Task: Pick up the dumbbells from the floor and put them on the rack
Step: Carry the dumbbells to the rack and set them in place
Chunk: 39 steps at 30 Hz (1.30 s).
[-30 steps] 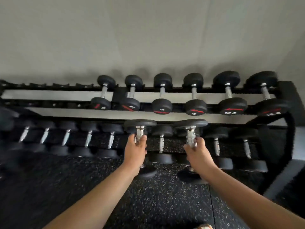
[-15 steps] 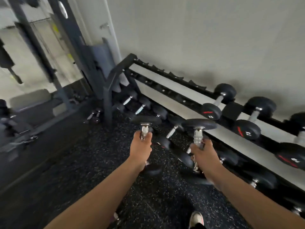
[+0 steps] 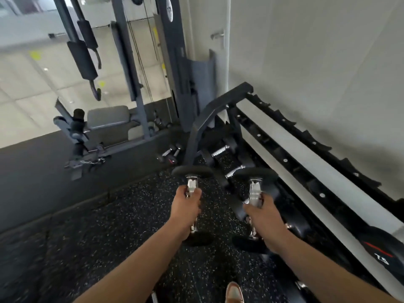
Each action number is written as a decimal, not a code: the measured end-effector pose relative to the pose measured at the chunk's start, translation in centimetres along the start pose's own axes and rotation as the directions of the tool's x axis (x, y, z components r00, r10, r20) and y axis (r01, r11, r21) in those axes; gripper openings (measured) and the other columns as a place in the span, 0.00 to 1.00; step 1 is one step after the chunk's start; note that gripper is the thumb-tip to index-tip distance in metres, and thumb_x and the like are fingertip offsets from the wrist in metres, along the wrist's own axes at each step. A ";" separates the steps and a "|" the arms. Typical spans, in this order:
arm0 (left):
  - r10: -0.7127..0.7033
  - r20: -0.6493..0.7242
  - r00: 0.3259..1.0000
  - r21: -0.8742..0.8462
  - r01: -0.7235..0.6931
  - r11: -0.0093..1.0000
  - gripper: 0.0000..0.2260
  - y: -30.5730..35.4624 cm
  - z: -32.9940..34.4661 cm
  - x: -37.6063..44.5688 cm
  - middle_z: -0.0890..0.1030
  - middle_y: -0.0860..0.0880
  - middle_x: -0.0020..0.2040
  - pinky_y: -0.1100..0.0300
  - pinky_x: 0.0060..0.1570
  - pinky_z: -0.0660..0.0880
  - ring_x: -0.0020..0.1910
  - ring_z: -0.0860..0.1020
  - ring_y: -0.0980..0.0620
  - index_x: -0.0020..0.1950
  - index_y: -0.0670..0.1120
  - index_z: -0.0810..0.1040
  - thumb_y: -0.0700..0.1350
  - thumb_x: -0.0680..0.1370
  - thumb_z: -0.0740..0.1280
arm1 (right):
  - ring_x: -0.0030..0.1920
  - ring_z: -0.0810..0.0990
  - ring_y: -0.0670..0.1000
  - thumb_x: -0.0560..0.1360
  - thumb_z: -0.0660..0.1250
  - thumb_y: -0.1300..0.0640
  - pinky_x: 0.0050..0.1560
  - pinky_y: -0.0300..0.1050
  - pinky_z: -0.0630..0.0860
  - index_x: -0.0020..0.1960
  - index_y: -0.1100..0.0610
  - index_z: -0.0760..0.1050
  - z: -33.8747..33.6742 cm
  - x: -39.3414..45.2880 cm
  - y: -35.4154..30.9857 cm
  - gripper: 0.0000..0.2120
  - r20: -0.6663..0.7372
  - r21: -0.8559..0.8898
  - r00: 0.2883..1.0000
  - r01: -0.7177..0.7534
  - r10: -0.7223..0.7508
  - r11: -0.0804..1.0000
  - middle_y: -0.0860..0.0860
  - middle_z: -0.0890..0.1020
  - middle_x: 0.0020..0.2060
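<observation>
My left hand (image 3: 187,212) grips the chrome handle of a black dumbbell (image 3: 192,171), held upright above the speckled floor. A second black dumbbell (image 3: 255,174) stands upright in my right hand (image 3: 263,217), close to the rack's lower tier. The black dumbbell rack (image 3: 220,106) runs along the white wall from centre to lower right. Its top tier has vacant cradles here and one dumbbell marked 7.5 (image 3: 381,251) at the right edge. Several dumbbells lie on the lower tier (image 3: 220,149). Two small dumbbells (image 3: 169,154) lie on the floor by the rack's left end.
A grey cable weight machine (image 3: 135,62) with a padded seat (image 3: 108,117) stands beyond the rack's left end, before a mirror. Black speckled rubber floor (image 3: 109,226) stretches to the left. A shoe (image 3: 234,293) shows at the bottom edge.
My view has swung left from facing the rack head-on to looking along it toward its left end and the weight machine. Both hands keep their dumbbells upright throughout.
</observation>
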<state>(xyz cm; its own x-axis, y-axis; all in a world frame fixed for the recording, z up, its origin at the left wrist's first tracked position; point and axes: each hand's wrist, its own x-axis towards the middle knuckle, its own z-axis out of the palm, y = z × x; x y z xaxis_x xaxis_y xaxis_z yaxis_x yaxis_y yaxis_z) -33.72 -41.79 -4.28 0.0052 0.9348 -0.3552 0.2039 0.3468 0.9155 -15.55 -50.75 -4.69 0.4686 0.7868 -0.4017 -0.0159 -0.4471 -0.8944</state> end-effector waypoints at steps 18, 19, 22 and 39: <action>-0.053 0.188 0.981 0.125 0.030 0.992 0.09 9.4 4.3 31.6 0.80 0.46 0.39 0.57 0.30 0.73 0.31 0.75 0.51 0.57 0.54 0.72 0.50 0.77 0.66 | 0.40 0.79 0.53 0.76 0.68 0.62 0.34 0.45 0.73 0.61 0.48 0.63 8.9 27.7 -11.7 0.20 -0.083 0.018 0.994 -0.064 0.065 0.998 0.54 0.79 0.47; -0.054 0.211 0.976 0.152 0.021 0.988 0.10 10.0 4.8 33.3 0.80 0.46 0.39 0.58 0.29 0.72 0.31 0.75 0.51 0.57 0.54 0.72 0.50 0.77 0.66 | 0.40 0.80 0.54 0.76 0.68 0.62 0.34 0.45 0.73 0.60 0.47 0.63 9.2 29.0 -12.3 0.20 -0.107 0.029 0.991 -0.079 0.082 0.996 0.54 0.80 0.47; -0.065 0.266 0.962 0.196 0.012 0.980 0.11 12.2 7.1 37.9 0.80 0.47 0.39 0.59 0.27 0.71 0.31 0.76 0.52 0.58 0.54 0.72 0.50 0.77 0.66 | 0.37 0.78 0.52 0.75 0.69 0.62 0.32 0.44 0.72 0.60 0.47 0.62 9.1 32.2 -14.0 0.21 -0.176 0.066 0.977 -0.107 0.117 0.992 0.56 0.80 0.46; -0.104 0.539 0.836 0.270 -0.055 0.961 0.06 21.4 26.9 52.4 0.78 0.48 0.35 0.64 0.25 0.72 0.27 0.74 0.56 0.52 0.49 0.77 0.45 0.76 0.68 | 0.30 0.76 0.50 0.76 0.68 0.61 0.20 0.37 0.72 0.60 0.42 0.61 1.4 47.6 -16.7 0.23 -0.496 0.334 0.810 -0.155 0.313 0.930 0.56 0.80 0.40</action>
<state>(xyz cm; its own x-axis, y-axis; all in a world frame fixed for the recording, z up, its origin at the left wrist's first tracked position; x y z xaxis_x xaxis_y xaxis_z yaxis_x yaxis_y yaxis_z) -2.79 12.59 -8.34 0.5113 0.7035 -0.4936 0.4603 0.2608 0.8486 5.79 -5.22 -9.20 0.8123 0.2865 -0.5080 -0.3825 -0.3958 -0.8349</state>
